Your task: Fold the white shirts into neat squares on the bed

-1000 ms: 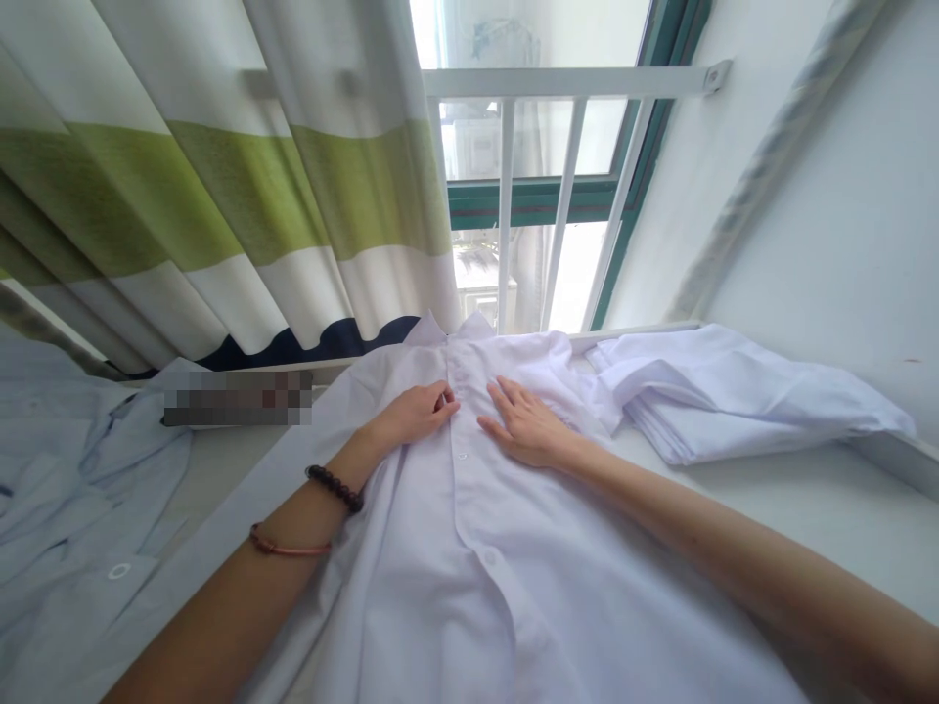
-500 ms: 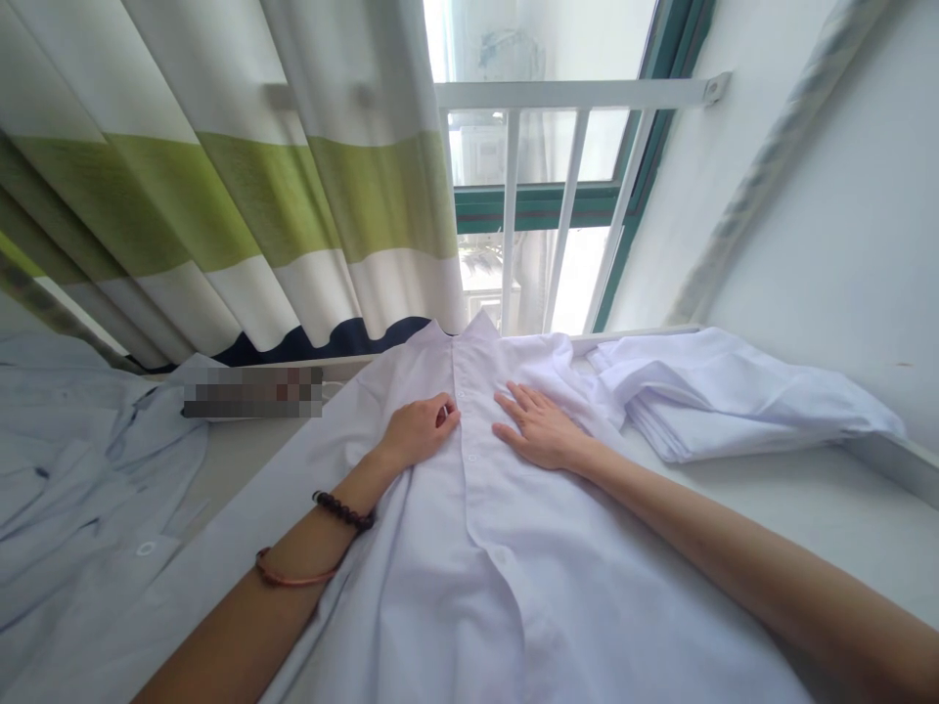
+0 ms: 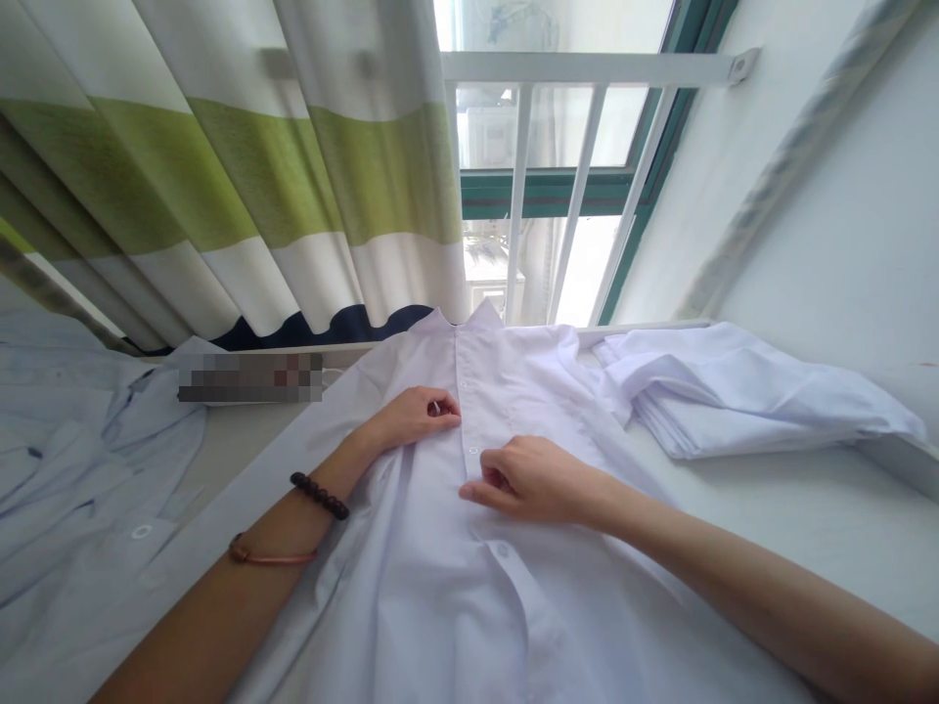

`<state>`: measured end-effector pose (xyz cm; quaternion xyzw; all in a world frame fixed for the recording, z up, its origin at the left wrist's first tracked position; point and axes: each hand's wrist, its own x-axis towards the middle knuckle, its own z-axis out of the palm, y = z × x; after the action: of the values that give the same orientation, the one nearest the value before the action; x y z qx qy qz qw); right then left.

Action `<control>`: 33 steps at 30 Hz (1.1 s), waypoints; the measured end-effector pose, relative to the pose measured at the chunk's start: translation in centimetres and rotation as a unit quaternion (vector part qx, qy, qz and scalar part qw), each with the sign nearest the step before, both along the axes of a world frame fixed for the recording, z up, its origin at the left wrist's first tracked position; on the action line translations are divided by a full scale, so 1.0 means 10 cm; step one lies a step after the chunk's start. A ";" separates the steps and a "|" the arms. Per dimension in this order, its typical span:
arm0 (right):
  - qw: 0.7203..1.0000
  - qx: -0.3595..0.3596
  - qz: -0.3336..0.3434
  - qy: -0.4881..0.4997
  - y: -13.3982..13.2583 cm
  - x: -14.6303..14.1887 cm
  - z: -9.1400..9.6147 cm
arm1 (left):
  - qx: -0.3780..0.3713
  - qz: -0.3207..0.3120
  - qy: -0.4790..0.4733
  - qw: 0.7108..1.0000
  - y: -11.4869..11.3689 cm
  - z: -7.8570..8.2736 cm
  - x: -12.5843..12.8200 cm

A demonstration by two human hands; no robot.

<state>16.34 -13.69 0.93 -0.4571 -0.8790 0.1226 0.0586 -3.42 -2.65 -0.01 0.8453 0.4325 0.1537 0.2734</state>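
Observation:
A white button-up shirt (image 3: 432, 606) lies spread out in front of me, collar toward the window and the lower part of its front placket turned up in a fold. At the upper placket my left hand (image 3: 418, 416) is closed in a pinch on the cloth edge. Lower down, beside a small button (image 3: 473, 451), my right hand (image 3: 532, 479) has its fingers curled and its thumb against the placket, closed on the shirt's edge. The exact fingertip contact on the cloth is partly hidden.
A folded stack of white cloth (image 3: 740, 401) sits at the right by the wall. More white garments (image 3: 66, 499) lie loose at the left, near a blurred-out item (image 3: 249, 378). A striped curtain (image 3: 256, 176) and a white railing (image 3: 587, 68) stand behind.
My right hand has gone from lying flat with fingers spread to curled, moving down and left onto the placket. The left hand stays pinched at the placket. The view has tilted slightly downward.

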 end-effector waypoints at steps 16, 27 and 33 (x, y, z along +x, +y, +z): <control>0.998 0.049 0.024 -0.042 -0.17 -0.13 -0.02 | 0.354 -0.106 0.183 0.911 0.00 -0.11 -0.04; 0.994 -0.059 0.094 0.013 -0.10 -0.05 0.05 | 0.318 -0.115 0.194 0.921 -0.08 0.01 -0.05; 0.996 -0.033 -0.002 0.084 0.07 0.04 0.01 | 0.151 -0.111 0.160 0.969 -0.13 0.20 -0.11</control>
<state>16.78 -13.04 1.03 -0.4490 -0.8653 0.1893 0.1173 -4.57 -3.90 1.94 0.9331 0.3460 0.0487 0.0850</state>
